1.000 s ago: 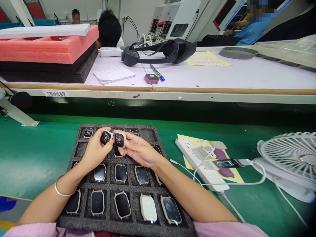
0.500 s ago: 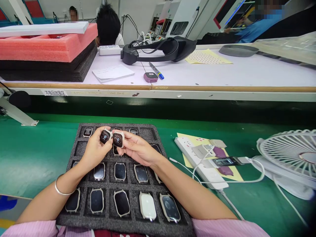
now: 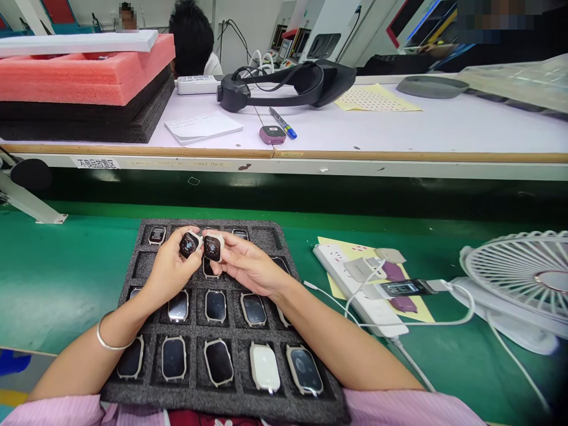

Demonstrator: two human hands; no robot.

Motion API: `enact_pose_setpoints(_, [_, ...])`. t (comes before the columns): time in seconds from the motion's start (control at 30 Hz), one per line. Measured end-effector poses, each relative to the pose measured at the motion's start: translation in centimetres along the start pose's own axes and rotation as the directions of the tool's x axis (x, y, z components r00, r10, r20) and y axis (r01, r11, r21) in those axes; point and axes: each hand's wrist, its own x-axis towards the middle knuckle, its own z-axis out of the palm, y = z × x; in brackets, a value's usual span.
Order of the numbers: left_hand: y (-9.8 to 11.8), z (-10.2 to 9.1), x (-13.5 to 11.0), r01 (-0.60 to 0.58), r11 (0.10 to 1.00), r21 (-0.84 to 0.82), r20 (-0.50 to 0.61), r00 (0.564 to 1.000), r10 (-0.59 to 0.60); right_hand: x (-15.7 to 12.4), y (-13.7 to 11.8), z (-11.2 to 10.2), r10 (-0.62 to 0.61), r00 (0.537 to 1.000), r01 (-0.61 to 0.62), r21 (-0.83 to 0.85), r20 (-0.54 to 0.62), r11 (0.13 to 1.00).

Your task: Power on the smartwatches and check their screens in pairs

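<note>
My left hand (image 3: 174,266) is closed on a smartwatch body (image 3: 189,244) without a strap, its screen lit. Right beside it, a second strapless smartwatch (image 3: 213,247), also lit, is pinched in my right hand (image 3: 248,263). The two watches are side by side, edges nearly touching, screens towards me. Both hands are above the far part of a dark grey foam tray (image 3: 199,330). Several watch bodies lie in its pockets, such as a dark-screened watch (image 3: 215,306) and a white watch (image 3: 265,367) that shows a plain pale face. My forearms cover parts of the tray.
Right of the tray are a white power strip (image 3: 350,284) with cables and a white fan (image 3: 523,284). The raised shelf (image 3: 319,136) holds a black headset (image 3: 284,89), a pen (image 3: 283,123), paper (image 3: 203,126) and stacked foam (image 3: 84,83). People are in the background.
My hands and both watches stay nearly as they were. The view has shifted slightly, and a person at the upper right has moved.
</note>
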Motion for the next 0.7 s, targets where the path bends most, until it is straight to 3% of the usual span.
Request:
enact_pose_setpoints(0.23, [0.14,0.02,0.0,0.034,0.999,0.003,-0.039,0.999,-0.034,-0.05,0.15,-0.12,-0.009,1.0,0.008,-0.021,-0.007,1.0])
enact_pose_setpoints(0.7, [-0.06,0.13,-0.05,0.002,1.0,0.007,-0.017,1.0,-0.002,-0.19,0.11,-0.02,-0.024,1.0,0.024,-0.025,0.011,0.999])
